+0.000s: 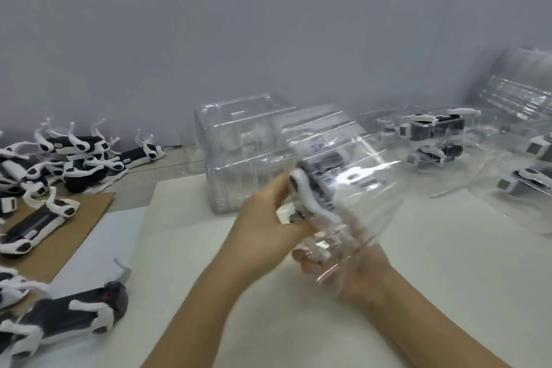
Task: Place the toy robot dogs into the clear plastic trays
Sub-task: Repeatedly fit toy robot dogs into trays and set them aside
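Left hand (265, 227): fingers curled round one end of the dog (307, 188), pressing it into the tray (358, 164).
Right hand (355, 272): under the tray, fingers wrapped on its lower edge; seen through plastic and blurred.
Dog: in front of the stack (236, 152), partly inside the tilted tray, apparently clear of the table (433, 248).
Risk, fit: the legs may catch on the moulded walls if it goes in askew; forcing it could crease the thin plastic.
Risk, grip: the tray seems held by one edge only; a hard push could twist it loose and tip the dog out.
Left of stack: loose dogs (74, 155) heaped, some on cardboard (80, 218).
Right of stack: filled trays (436, 140), near the held tray; a swing that way could knock them.
In the way: the stack itself, just behind the held tray.
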### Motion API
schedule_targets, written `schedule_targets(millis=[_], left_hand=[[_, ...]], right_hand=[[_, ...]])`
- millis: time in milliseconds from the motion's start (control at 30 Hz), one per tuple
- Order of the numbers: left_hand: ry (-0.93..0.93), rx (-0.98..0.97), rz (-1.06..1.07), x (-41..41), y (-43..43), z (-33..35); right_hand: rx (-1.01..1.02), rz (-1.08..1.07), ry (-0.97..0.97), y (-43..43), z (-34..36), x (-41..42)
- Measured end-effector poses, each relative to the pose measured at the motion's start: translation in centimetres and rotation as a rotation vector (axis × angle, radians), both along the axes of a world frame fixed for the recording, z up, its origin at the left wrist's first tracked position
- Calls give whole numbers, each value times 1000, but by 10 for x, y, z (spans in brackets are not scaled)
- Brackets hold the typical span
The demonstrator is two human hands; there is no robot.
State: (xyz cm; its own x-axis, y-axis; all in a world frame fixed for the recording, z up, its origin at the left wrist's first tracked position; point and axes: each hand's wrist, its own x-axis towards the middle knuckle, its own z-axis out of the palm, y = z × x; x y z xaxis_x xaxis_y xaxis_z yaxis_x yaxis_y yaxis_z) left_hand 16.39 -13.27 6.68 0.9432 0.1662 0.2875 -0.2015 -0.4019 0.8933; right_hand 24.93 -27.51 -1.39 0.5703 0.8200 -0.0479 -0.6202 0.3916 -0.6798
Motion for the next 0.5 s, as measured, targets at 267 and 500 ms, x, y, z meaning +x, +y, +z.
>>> schedule_targets(millis=[267, 500], left_hand=[[-9, -668, 119, -8, 70, 17], [-87, -130, 227, 5, 29, -8]], right_hand=[[-205, -533, -379, -18, 31, 13], [-251, -665, -570, -13, 31, 0]])
